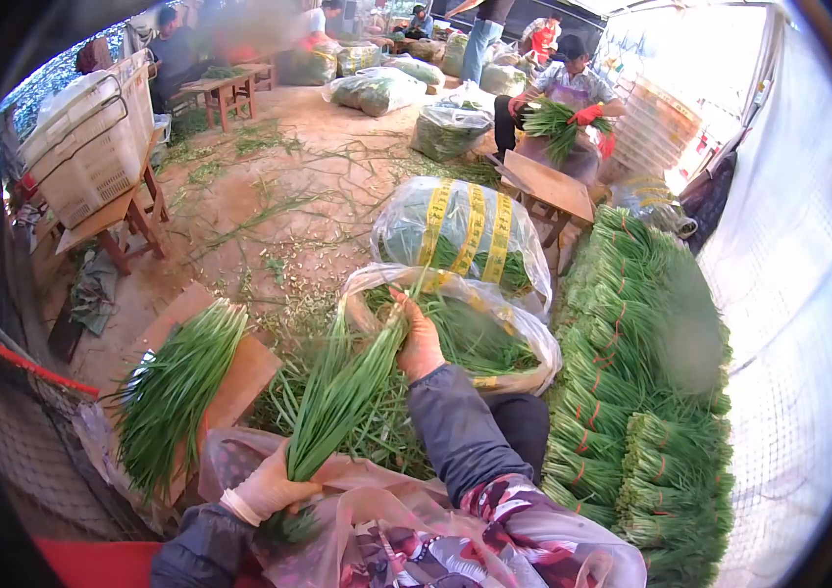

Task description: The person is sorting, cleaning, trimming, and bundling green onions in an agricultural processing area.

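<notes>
A loose bunch of long green garlic chives (342, 397) slants across my lap, pale stem ends uppermost. Wearing a thin pale glove, my left hand (274, 482) is wrapped round its lower, leafy part. My right hand (421, 338) is closed at the upper end, fingers and thumb on the stems. Just behind it stands an opened clear plastic bag (533, 345) with more chives inside. To the left, a thick heap of chives (185, 392) lies on a tilted wooden board (257, 370). A translucent apron (357, 510) covers my lap.
Tied chive bundles (582, 392) are stacked along my right side. Ahead sits a full bag with yellow tape (455, 230). A plastic crate (87, 147) rests on a wooden stand at left. Another person (573, 83) holds chives in red gloves; trimmings litter the floor.
</notes>
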### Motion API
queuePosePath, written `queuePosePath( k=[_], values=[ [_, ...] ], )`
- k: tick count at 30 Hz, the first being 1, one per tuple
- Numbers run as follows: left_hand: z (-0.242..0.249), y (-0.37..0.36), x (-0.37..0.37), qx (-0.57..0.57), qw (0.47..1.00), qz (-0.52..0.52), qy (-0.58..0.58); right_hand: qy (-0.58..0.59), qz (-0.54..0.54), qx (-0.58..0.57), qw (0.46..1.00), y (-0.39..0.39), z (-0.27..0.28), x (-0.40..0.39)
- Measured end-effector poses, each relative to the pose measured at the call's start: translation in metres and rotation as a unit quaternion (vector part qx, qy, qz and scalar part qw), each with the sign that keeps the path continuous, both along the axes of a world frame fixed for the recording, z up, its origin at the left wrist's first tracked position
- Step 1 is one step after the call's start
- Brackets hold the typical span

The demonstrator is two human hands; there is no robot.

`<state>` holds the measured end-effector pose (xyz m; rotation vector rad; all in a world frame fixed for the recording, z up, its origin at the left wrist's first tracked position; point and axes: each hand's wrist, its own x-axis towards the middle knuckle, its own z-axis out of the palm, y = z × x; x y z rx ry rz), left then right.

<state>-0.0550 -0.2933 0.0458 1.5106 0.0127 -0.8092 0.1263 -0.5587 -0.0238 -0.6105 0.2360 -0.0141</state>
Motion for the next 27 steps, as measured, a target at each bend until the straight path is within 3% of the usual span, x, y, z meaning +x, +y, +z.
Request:
queuePosePath(
  k=[3, 7, 9, 10, 12, 13, 14, 16, 17, 18, 20, 21, 22, 23, 25, 26, 27],
  values=[
    [0.005, 0.003, -0.004, -0.004, 1.0, 0.016, 0.018, 0.055, -0.026, -0.148, 0.987, 0.001, -0.017, 0.006],
    [0.005, 0.003, -0.009, -0.027, 0.999, 0.045, 0.01, 0.113, -0.067, -0.207, 0.969, 0.005, -0.027, 0.016],
    [0.005, 0.009, -0.014, -0.004, 0.997, 0.059, 0.04, 0.031, -0.121, -0.473, 0.872, -0.024, -0.097, 0.055],
    [0.009, 0.015, -0.022, 0.003, 0.997, 0.057, 0.045, 0.051, -0.136, -0.421, 0.895, -0.041, -0.045, 0.033],
    [0.011, 0.034, -0.031, 0.025, 0.995, 0.076, 0.066, 0.117, -0.157, -0.238, 0.951, -0.13, -0.081, 0.076],
    [0.004, 0.039, -0.037, 0.034, 0.995, 0.086, 0.043, 0.04, -0.196, -0.175, 0.964, -0.17, -0.093, 0.089],
    [-0.001, 0.046, -0.044, 0.047, 0.994, 0.093, 0.021, 0.024, -0.285, -0.461, 0.84, -0.171, -0.057, 0.061],
    [-0.002, 0.06, -0.046, 0.079, 0.989, 0.115, 0.047, 0.041, -0.342, -0.472, 0.811, -0.2, -0.04, 0.062],
    [-0.004, 0.068, -0.049, 0.103, 0.987, 0.111, 0.058, 0.12, -0.36, -0.348, 0.857, -0.257, -0.064, 0.093],
    [-0.007, 0.075, -0.049, 0.107, 0.985, 0.117, 0.062, 0.083, -0.37, -0.323, 0.867, -0.263, -0.059, 0.086],
    [-0.018, 0.084, -0.051, 0.189, 0.964, 0.129, -0.135, 0.069, -0.344, -0.245, 0.903, -0.236, -0.014, 0.057],
    [-0.025, 0.085, -0.05, 0.193, 0.964, 0.131, -0.13, 0.121, -0.2, -0.353, 0.906, -0.217, -0.018, 0.049],
    [-0.032, 0.086, -0.044, 0.246, 0.939, 0.123, -0.205, 0.164, -0.051, -0.447, 0.878, -0.196, -0.02, 0.04],
    [-0.039, 0.087, -0.039, 0.296, 0.907, 0.112, -0.278, 0.031, 0.162, -0.67, 0.724, -0.138, -0.003, 0.009],
    [-0.046, 0.089, -0.034, 0.314, 0.898, 0.105, -0.29, -0.12, 0.342, -0.84, 0.404, -0.09, -0.036, -0.008],
    [-0.046, 0.088, -0.032, 0.357, 0.876, 0.09, -0.313, -0.055, 0.34, -0.838, 0.425, -0.062, -0.023, -0.009],
    [-0.047, 0.087, -0.033, 0.399, 0.852, 0.073, -0.332, -0.11, 0.279, -0.829, 0.473, -0.035, -0.003, -0.015]
  ],
)
